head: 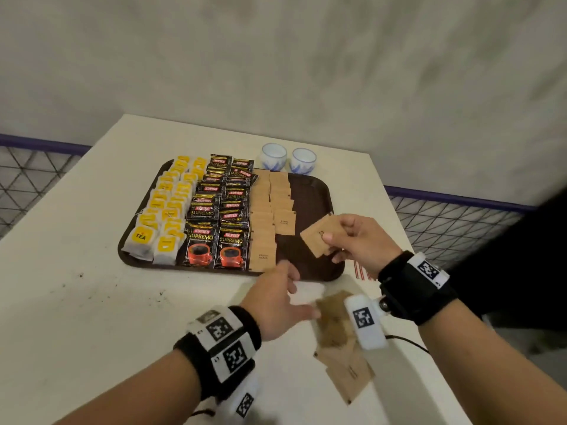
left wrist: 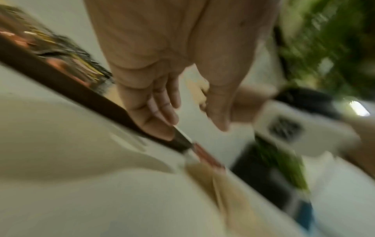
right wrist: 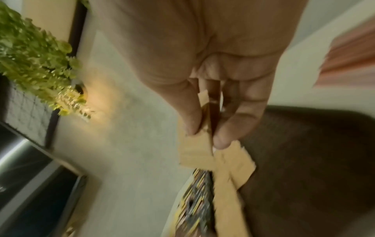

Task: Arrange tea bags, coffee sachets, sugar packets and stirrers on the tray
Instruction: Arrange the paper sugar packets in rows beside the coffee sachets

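Brown sugar packets [head: 322, 236] are pinched in the right hand [head: 359, 240] above the tray [head: 313, 204]. Left hand [head: 276, 302] is held loose-fingered, nothing gripped, over the table [head: 92, 302].

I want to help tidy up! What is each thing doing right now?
tea bags: lined up on the tray
coffee sachets: in rows on the tray
sugar packets: rows unfinished
held sugar packet: pinched above the tray
loose sugar packets: piled on the table
stirrers: still off the tray
right hand: pinching
left hand: empty, open
cups: upright

left hand [head: 277, 302] open, right hand [head: 357, 240] pinching
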Tool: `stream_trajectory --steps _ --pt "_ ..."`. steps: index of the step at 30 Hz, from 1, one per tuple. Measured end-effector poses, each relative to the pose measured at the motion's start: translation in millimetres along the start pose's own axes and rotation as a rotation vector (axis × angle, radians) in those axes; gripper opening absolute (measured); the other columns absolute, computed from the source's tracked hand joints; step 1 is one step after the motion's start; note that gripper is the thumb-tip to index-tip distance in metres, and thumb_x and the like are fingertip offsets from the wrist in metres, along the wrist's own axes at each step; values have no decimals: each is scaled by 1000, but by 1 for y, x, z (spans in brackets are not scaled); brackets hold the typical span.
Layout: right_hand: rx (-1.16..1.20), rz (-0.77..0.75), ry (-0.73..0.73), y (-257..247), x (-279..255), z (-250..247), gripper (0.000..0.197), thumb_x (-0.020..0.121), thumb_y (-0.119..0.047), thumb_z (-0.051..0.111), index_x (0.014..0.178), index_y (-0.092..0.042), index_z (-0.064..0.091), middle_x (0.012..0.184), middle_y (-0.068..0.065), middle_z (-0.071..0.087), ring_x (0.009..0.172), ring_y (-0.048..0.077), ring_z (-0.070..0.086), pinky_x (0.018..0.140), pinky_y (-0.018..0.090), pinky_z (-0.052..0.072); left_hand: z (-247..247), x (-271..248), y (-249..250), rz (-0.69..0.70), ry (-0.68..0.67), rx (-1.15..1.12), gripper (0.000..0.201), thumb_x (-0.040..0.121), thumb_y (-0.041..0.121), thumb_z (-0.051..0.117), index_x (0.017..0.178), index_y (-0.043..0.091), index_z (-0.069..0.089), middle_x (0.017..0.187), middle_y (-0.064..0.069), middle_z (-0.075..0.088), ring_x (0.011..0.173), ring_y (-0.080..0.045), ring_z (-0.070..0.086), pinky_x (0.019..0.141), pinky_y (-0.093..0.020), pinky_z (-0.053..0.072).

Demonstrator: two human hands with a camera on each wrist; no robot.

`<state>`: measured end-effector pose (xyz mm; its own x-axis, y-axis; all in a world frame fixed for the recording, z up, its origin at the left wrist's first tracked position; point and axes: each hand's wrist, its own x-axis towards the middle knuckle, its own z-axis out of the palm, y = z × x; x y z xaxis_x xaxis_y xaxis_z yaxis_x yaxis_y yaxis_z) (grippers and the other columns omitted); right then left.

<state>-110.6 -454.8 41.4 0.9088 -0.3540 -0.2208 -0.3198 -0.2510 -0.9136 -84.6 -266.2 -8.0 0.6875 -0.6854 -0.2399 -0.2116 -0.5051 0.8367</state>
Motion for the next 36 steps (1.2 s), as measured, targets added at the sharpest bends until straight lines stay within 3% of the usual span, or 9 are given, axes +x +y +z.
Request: stream_trajectory --steps 2,5,9,15,18,21,25,31,36 --pt "-35 48 71 3 -4 -16 24 93 -8 59 117 -10 58 104 16 65 79 23 64 64 31 56 23 -6 4 90 -118 335 71 70 51 75 126 22 42 121 4 48 109 -15 48 95 -33 45" --pt "1 100 76 4 -10 -26 24 95 -8 54 119 -12 55 112 18 59 86 29 66 73 38 60 51 -4 11 120 -161 574 78 67 63 69 125 20 41 122 0 43 114 -22 40 99 -38 40" --pt "83 143 51 13 -7 -25 22 94 -4 55 111 -17 55 119 22 55 96 42 66 82 48 58 65 0 25 66 -164 676 71 74 53 69 127 15 40 125 -4 45 117 -25 42 99 -40 43" --pt "-39 119 71 17 24 -8 34 84 13 61 104 -13 53 101 15 57 88 32 64 60 31 59 53 4 19 -50 -188 684 42 85 30 62 121 14 49 121 -7 57 111 -26 55 90 -36 47" --pt "-102 185 85 24 51 5 33 80 10 67 91 -18 51 105 18 62 91 33 65 53 28 54 30 -1 12 -53 -184 542 24 89 18 50 113 15 51 113 -10 61 103 -29 60 84 -37 49" --pt "-230 231 130 34 76 18 30 76 1 74 81 -20 54 96 12 67 77 23 63 49 26 47 -4 -12 -4 -36 -135 167 5 87 13 53 91 16 52 99 -9 65 86 -25 62 73 -40 53" --pt "-144 307 113 37 95 34 33 71 3 79 85 -14 54 89 15 69 67 21 62 49 26 47 -50 -29 -22 -47 19 -311 14 90 -4 46 83 7 47 90 -15 57 74 -28 54 60 -37 47" --pt "-204 253 179 36 115 49 39 64 -2 85 76 -18 51 79 13 68 63 24 63 68 39 59 -75 -37 -31 -17 235 -350 17 85 -5 59 90 11 57 91 -7 62 72 -24 63 59 -28 54" --pt "-259 253 222 39 117 51 40 67 -5 84 82 -19 49 76 10 66 56 20 62 62 34 58 -74 -30 -29 -35 248 -405 22 84 -2 64 96 16 58 98 -7 65 80 -23 68 58 -24 53"
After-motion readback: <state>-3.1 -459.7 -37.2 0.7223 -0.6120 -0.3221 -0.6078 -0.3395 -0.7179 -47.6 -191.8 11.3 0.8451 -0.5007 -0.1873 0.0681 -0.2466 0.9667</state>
